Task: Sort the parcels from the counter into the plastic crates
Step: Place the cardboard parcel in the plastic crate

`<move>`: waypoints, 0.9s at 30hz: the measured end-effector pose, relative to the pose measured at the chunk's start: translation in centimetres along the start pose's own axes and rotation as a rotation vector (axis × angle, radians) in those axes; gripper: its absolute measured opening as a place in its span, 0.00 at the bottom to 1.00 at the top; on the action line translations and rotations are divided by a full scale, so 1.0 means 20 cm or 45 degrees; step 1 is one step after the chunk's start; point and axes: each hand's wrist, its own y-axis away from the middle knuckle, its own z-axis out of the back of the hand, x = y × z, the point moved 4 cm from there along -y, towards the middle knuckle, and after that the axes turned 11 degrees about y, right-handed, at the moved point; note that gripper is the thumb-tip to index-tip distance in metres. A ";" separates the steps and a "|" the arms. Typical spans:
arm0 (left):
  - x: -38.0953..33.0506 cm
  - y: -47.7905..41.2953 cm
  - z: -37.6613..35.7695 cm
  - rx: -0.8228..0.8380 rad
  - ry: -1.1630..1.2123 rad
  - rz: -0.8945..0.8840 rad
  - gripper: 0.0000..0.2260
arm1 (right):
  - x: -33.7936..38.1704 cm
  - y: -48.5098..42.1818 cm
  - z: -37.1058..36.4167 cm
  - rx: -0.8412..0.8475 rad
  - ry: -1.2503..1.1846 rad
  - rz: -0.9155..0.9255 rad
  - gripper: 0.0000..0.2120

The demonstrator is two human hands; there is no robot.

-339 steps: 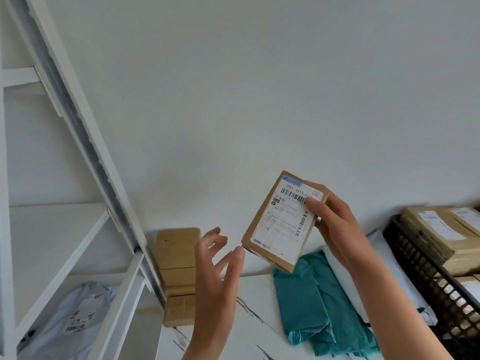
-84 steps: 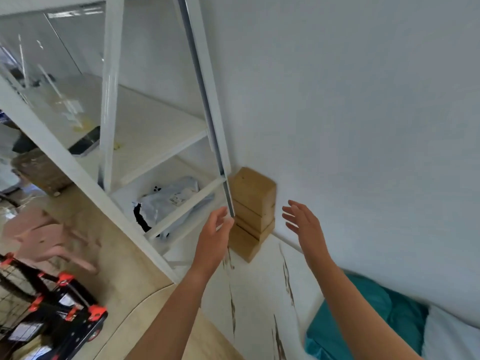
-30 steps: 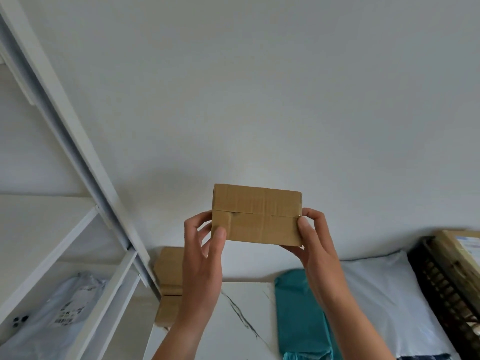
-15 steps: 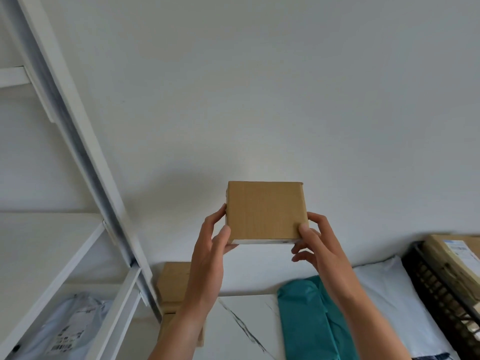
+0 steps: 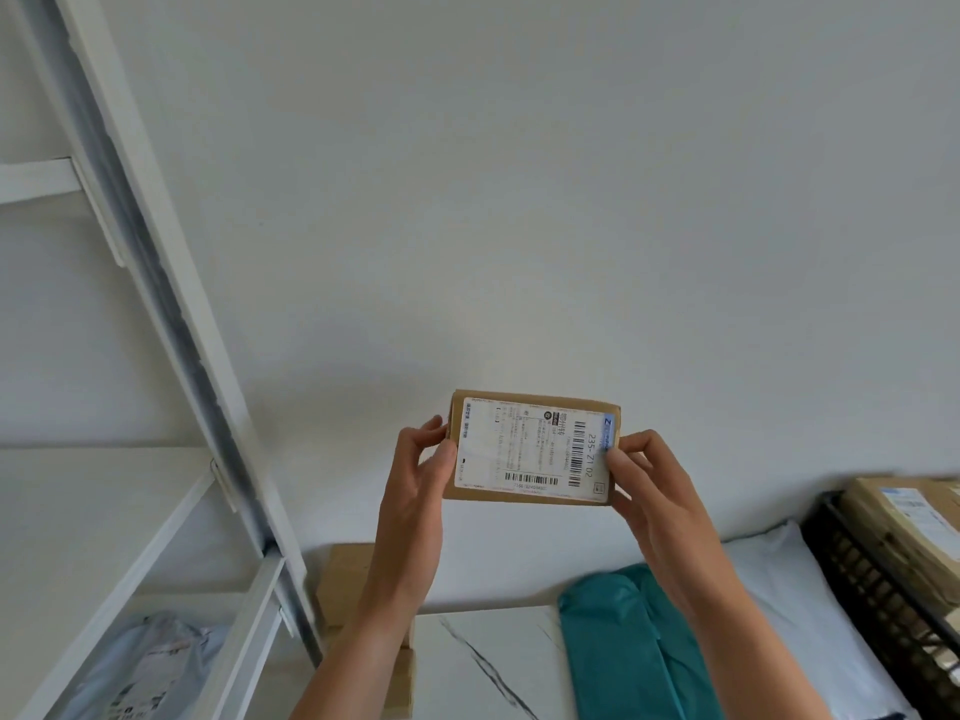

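Observation:
I hold a small brown cardboard parcel (image 5: 532,449) up in front of the white wall, its white shipping label with barcodes facing me. My left hand (image 5: 415,491) grips its left end and my right hand (image 5: 649,491) pinches its right end. Below, on the white marble counter (image 5: 488,662), lie a teal mailer bag (image 5: 623,652) and a white mailer bag (image 5: 789,595). A black plastic crate (image 5: 878,600) at the right edge holds brown boxes (image 5: 914,532) with labels.
Stacked brown boxes (image 5: 345,574) stand against the wall behind my left forearm. A white metal shelf unit (image 5: 171,314) fills the left side, and a grey mailer bag (image 5: 150,662) lies on its lower shelf.
I have turned the parcel over in both hands: a plain brown face showed before, and now the labelled face is toward me.

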 end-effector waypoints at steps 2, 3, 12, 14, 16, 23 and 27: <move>0.00 -0.01 0.00 -0.007 0.027 0.009 0.20 | 0.02 0.00 -0.01 -0.023 -0.014 0.014 0.37; 0.00 -0.01 0.00 -0.006 0.035 0.010 0.21 | 0.03 0.00 -0.01 -0.033 -0.014 0.021 0.38; 0.10 0.01 -0.09 0.300 0.068 0.255 0.40 | 0.14 -0.20 0.06 0.098 0.054 0.022 0.18; 0.13 0.00 -0.07 0.348 0.057 0.294 0.43 | 0.20 -0.25 0.09 0.143 0.148 0.047 0.16; 0.13 0.00 -0.08 0.419 0.028 0.327 0.42 | 0.26 -0.28 0.10 0.186 0.232 0.049 0.17; 0.10 0.02 -0.17 0.298 0.066 0.287 0.36 | 0.23 -0.22 0.04 0.161 0.395 0.012 0.36; 0.03 -0.02 -0.17 0.242 0.030 0.173 0.36 | 0.14 -0.10 -0.04 0.366 0.444 -0.077 0.44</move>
